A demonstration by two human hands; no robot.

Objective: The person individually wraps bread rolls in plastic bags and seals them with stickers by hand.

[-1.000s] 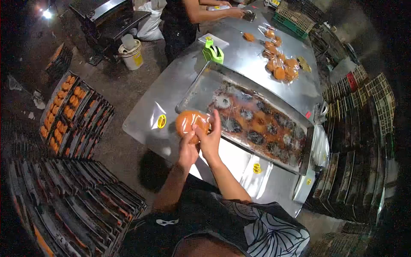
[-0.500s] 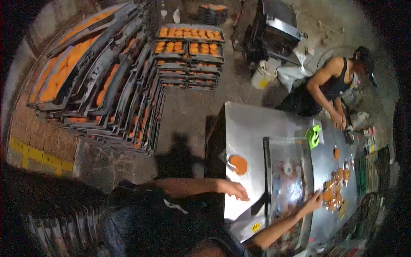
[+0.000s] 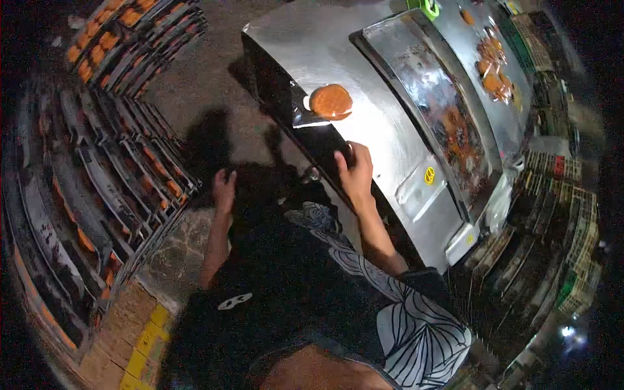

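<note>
My right hand (image 3: 355, 168) is at the near edge of the metal table (image 3: 383, 130), thumb and fingers apart, with nothing seen in it. Just beyond it, an orange-brown round stack (image 3: 331, 102) lies near the table's edge, partly on clear plastic. My left hand (image 3: 224, 185) hangs low beside my body, over the floor, its fingers apart and nothing visible in it. Further across the table is a shallow framed tray (image 3: 422, 78) with a shiny, wet-looking surface.
Stacked dark trays (image 3: 97, 175) with orange pieces stand at the left, more (image 3: 107, 49) at the upper left. Wrapped orange-brown pieces (image 3: 492, 65) lie on the table's far side, near a green object (image 3: 429, 8). Crates (image 3: 578, 253) line the right.
The view has turned toward the left and down. My right hand has come back from the far side of the tray to the near edge. My left hand has left the table. The other person is out of view.
</note>
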